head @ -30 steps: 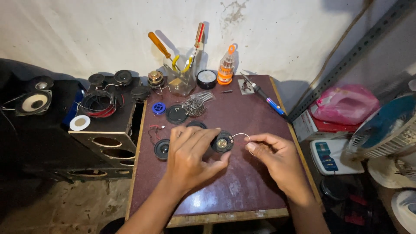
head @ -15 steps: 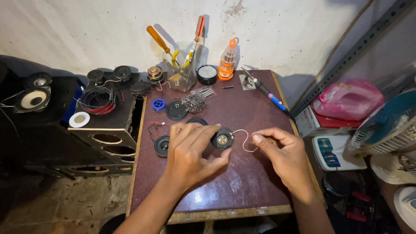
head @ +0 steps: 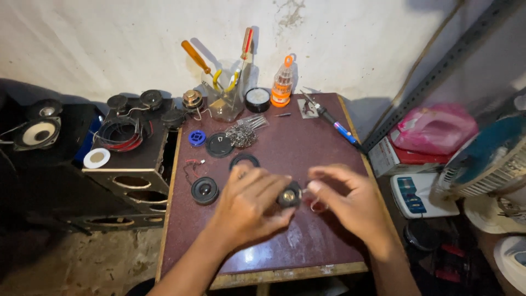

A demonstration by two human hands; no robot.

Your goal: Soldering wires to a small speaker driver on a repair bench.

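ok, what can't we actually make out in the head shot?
- Small speaker: mostly covered by left hand; its back is hidden.
- Wire loop: blurred, ends hidden under right hand.
- Each hand's grip: fingertips blurred by motion.
- Jar contents: too small.
- Fan: cut by right edge.

We are in a small home repair workshop for audio gear. A worn maroon desk (head: 307,148) stands against a stained white wall; along its far edge sit a clear jar of screwdrivers (head: 224,101) and a blue-handled soldering iron (head: 334,123). Off its left edge, a black speaker cabinet (head: 131,164) carries loose round speaker drivers (head: 150,98).
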